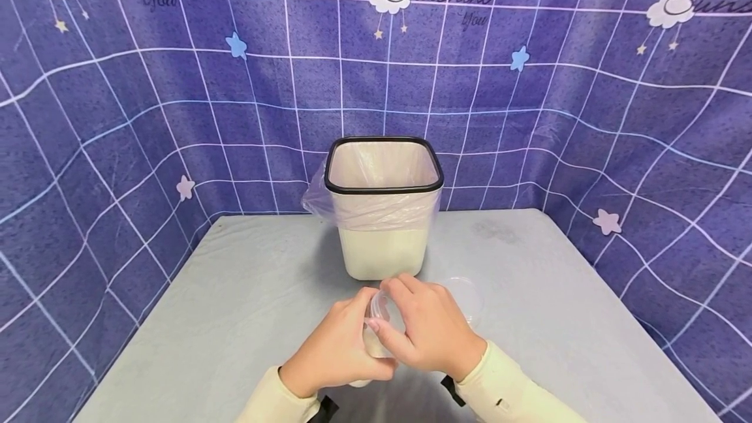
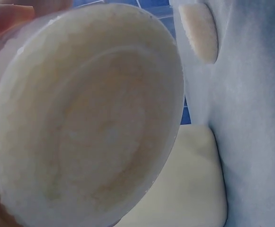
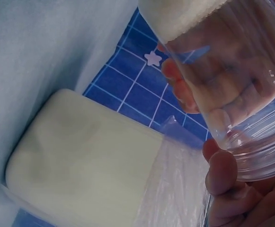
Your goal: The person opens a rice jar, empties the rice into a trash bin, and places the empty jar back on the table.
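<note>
Both hands hold one clear plastic jar, tilted in front of the bin. Pale, rice-like grains lie toward its base, and the part near its top is see-through. My left hand grips the body of the jar from the left. With curled fingers, my right hand holds the ridged clear lid end from the right. The jar's round base fills much of the left wrist view. Part of the lid is hidden behind the right hand.
A cream bin with a black rim and a clear liner bag stands behind the hands. To the right of the bin, a second clear container stands on the grey-covered table; pale grains show in it. A blue checked curtain surrounds the table.
</note>
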A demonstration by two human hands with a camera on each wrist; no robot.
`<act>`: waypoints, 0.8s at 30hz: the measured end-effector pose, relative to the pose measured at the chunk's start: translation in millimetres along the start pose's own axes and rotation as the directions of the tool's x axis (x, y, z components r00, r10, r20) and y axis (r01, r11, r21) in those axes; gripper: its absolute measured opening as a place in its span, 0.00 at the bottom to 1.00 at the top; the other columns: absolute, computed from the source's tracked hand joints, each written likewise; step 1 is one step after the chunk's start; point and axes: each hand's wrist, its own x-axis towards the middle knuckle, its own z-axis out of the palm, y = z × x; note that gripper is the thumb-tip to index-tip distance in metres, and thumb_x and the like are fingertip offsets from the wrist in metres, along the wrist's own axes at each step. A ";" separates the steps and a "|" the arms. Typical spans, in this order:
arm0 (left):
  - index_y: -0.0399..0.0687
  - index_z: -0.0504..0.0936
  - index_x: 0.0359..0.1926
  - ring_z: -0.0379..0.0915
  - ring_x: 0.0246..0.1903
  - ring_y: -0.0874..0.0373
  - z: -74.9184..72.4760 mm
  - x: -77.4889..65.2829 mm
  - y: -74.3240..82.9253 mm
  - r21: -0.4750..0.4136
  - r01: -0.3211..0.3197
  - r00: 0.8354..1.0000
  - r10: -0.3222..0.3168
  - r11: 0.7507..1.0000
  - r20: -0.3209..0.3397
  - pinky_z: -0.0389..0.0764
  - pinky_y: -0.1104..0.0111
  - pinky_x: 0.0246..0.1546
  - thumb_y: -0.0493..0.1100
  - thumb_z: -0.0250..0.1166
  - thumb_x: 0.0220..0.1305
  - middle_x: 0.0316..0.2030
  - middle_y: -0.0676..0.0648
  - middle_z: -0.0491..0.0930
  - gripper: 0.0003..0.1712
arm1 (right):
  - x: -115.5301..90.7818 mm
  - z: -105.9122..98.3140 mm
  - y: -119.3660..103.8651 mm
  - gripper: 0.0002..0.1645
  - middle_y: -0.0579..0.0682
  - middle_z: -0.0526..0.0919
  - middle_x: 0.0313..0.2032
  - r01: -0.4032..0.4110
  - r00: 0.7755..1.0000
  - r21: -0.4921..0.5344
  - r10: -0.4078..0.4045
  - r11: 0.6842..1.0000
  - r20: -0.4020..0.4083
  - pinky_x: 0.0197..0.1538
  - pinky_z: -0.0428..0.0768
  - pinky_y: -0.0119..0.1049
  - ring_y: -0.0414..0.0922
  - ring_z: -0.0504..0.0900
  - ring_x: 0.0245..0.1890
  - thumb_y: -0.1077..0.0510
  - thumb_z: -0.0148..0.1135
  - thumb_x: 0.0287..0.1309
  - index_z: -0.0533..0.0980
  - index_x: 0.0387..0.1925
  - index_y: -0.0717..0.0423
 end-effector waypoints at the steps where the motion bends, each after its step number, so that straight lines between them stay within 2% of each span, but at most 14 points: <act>1: 0.55 0.74 0.56 0.78 0.36 0.70 0.3 0.2 0.0 -0.003 0.003 1.000 -0.003 1.000 0.003 0.82 0.73 0.40 0.47 0.81 0.33 0.41 0.61 0.82 0.44 | -0.1 0.0 0.4 0.21 0.39 0.77 0.31 0.003 1.000 0.002 -0.003 1.000 -0.004 0.24 0.74 0.30 0.37 0.74 0.21 0.39 0.59 0.62 0.79 0.41 0.52; 7: 0.56 0.73 0.57 0.78 0.37 0.70 1.2 0.5 -0.7 -0.006 0.008 1.000 -0.008 1.000 0.009 0.82 0.74 0.40 0.48 0.82 0.32 0.41 0.64 0.81 0.45 | -0.5 0.7 2.1 0.22 0.39 0.76 0.30 0.026 0.999 0.005 -0.026 1.000 -0.020 0.23 0.74 0.30 0.37 0.73 0.20 0.39 0.58 0.61 0.78 0.40 0.53; 20: 0.55 0.74 0.56 0.78 0.34 0.69 1.0 1.6 1.6 -0.028 -0.005 1.000 0.005 1.000 0.014 0.81 0.74 0.37 0.46 0.82 0.31 0.39 0.60 0.83 0.44 | -0.6 0.1 3.6 0.24 0.40 0.77 0.31 0.056 0.997 0.017 -0.056 0.998 -0.046 0.24 0.75 0.29 0.37 0.74 0.21 0.37 0.54 0.65 0.79 0.41 0.54; 24: 0.55 0.74 0.55 0.78 0.34 0.70 0.6 2.1 2.4 -0.034 -0.004 1.000 0.004 0.999 0.018 0.81 0.74 0.37 0.46 0.82 0.31 0.39 0.62 0.82 0.44 | -0.5 -0.4 3.8 0.26 0.40 0.77 0.31 0.063 0.997 0.015 -0.062 0.998 -0.052 0.24 0.75 0.30 0.37 0.74 0.21 0.37 0.52 0.66 0.78 0.41 0.54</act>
